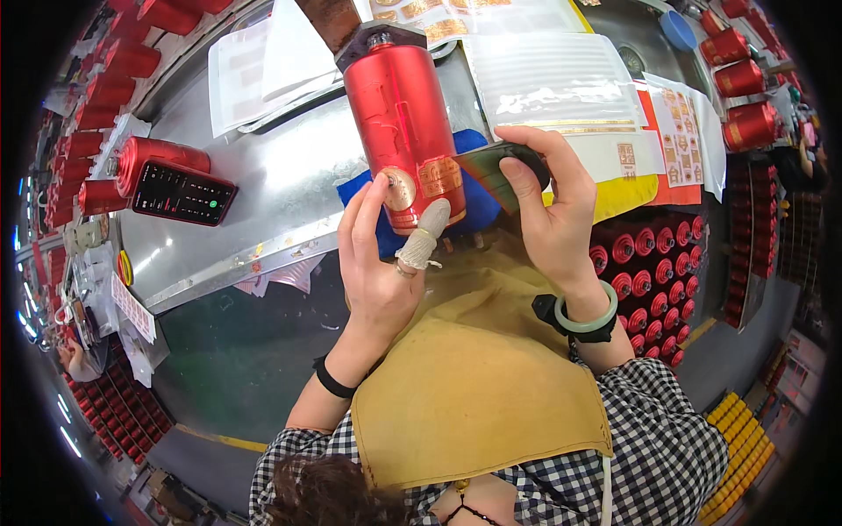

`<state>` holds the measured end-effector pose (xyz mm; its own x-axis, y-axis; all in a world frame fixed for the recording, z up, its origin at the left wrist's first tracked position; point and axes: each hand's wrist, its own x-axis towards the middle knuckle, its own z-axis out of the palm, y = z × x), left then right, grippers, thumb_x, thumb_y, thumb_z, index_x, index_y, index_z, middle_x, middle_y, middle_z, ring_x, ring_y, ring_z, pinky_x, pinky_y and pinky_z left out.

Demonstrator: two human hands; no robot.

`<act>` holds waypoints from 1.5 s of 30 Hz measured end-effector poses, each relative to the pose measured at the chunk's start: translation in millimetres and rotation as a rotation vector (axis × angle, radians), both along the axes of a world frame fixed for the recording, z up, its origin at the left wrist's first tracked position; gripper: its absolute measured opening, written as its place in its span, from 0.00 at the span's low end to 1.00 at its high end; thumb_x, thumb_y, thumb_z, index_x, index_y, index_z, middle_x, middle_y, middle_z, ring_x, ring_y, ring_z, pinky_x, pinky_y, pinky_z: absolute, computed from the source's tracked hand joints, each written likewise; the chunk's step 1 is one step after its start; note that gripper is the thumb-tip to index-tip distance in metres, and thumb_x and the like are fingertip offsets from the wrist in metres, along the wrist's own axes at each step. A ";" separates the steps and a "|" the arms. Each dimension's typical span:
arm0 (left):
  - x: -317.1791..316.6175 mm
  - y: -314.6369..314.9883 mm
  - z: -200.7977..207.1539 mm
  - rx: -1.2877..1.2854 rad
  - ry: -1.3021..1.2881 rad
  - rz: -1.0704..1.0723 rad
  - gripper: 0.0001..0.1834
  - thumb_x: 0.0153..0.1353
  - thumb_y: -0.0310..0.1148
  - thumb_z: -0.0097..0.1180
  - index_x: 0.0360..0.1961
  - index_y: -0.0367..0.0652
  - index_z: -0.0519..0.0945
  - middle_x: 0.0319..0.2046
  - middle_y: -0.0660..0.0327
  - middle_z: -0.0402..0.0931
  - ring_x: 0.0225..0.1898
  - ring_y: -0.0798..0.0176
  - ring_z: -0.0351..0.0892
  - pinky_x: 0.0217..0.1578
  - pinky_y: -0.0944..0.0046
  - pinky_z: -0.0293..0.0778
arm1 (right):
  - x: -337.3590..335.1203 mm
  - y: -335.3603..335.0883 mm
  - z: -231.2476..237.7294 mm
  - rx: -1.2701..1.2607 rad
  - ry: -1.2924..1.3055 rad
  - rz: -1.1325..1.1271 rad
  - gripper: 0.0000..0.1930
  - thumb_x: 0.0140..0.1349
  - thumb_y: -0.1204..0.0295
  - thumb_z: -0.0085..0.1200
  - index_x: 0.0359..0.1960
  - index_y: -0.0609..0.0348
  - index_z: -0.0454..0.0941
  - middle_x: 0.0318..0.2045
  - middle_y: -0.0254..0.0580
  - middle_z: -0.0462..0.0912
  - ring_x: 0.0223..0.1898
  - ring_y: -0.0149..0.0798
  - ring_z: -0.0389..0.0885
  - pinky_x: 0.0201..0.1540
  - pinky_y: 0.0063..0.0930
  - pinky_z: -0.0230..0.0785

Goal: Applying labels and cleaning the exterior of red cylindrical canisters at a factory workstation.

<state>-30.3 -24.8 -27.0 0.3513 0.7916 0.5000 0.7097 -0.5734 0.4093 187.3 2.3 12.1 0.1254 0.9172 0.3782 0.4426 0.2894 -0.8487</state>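
Note:
A glossy red bottle (396,114) lies with its base toward me and its neck against a dark metal holder (373,39). My left hand (381,280) grips its base end, the thumb wrapped in a whitish finger cover (423,235). The left fingers touch a round gold label (401,188); beside it on the bottle is a rectangular gold label (440,179). In my right hand (561,202), a dark, flat scraper-like piece (502,175) is pinched between thumb and fingers, its edge at the rectangular label. Blue cloth (474,197) shows under the bottle.
A phone (182,191) leans against a red bottle (145,158) on the metal table (254,210) at left. White sheets (553,79) and gold label sheets (680,131) lie at the back and right. Crates of red bottles (649,280) stand below right.

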 end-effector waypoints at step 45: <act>38.1 1.6 21.2 -0.334 -0.245 0.227 0.36 0.54 0.22 0.74 0.65 0.60 0.84 0.70 0.39 0.61 0.64 0.36 0.74 0.62 0.48 0.75 | 10.7 17.4 22.0 0.276 -0.169 -0.040 0.18 0.60 0.84 0.66 0.53 0.60 0.85 0.39 0.43 0.88 0.39 0.42 0.85 0.44 0.32 0.77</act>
<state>7.9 -23.2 -5.8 0.0547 0.9663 0.2514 0.6615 -0.2237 0.7158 198.0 19.7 34.1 0.0733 0.7727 0.6306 0.5858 0.4783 -0.6542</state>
